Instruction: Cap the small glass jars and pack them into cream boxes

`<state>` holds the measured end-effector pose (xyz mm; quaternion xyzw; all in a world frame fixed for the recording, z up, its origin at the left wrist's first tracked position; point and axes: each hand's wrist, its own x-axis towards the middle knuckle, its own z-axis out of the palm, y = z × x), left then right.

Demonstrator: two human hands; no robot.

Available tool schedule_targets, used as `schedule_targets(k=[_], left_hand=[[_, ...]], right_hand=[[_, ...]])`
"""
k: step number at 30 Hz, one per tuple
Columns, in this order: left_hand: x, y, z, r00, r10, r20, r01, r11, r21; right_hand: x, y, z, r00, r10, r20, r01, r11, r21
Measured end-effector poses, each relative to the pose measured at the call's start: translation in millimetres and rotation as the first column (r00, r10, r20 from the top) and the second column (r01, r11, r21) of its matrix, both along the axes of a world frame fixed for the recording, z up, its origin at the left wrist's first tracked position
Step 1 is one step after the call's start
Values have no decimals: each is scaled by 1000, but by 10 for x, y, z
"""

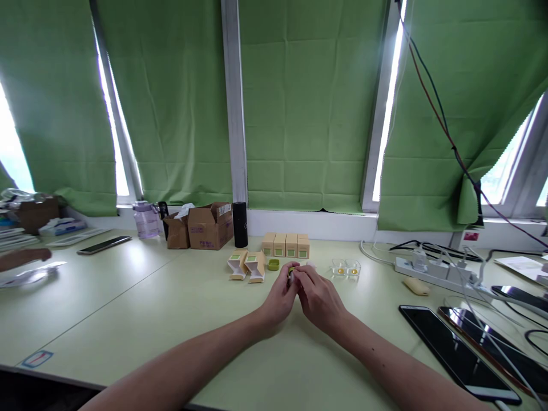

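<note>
My left hand (pixel 280 298) and my right hand (pixel 319 297) meet over the pale green table (pixel 171 308), fingers pinched together around a small dark and yellow object (pixel 291 274) that I cannot make out well. Just beyond them lie a green lid (pixel 273 264), two open tan cartons (pixel 247 265) lying on their sides, and a row of several closed tan cartons (pixel 286 245). Two small clear jars (pixel 346 268) stand to the right of my hands.
Cardboard boxes (pixel 209 226), a black cylinder (pixel 240 224) and a lilac bottle (pixel 146 220) line the sill. A power strip (pixel 432 270) with cables and dark phones (pixel 454 351) lie at right. Another person's hand (pixel 21 258) shows at far left near a phone (pixel 103 245).
</note>
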<state>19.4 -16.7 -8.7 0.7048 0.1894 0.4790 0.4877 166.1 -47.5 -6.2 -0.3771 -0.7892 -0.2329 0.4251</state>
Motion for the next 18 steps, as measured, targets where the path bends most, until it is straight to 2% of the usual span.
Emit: schedule_targets(k=[5, 8, 13, 18], left_hand=[[13, 0, -7, 999, 31, 5, -31, 999, 10], [7, 8, 1, 999, 33, 16, -33, 999, 6], [-17, 71, 17, 1000, 5, 23, -4, 999, -50], [-42, 113, 49, 1000, 2, -27, -5, 995, -101]], right_hand=[[5, 12, -9, 1000, -6, 12, 6, 1000, -26], [19, 28, -26, 999, 30, -12, -30, 999, -39], [22, 54, -65, 986, 136, -100, -144, 987, -72], [22, 65, -83, 947, 170, -271, -209, 970, -124]])
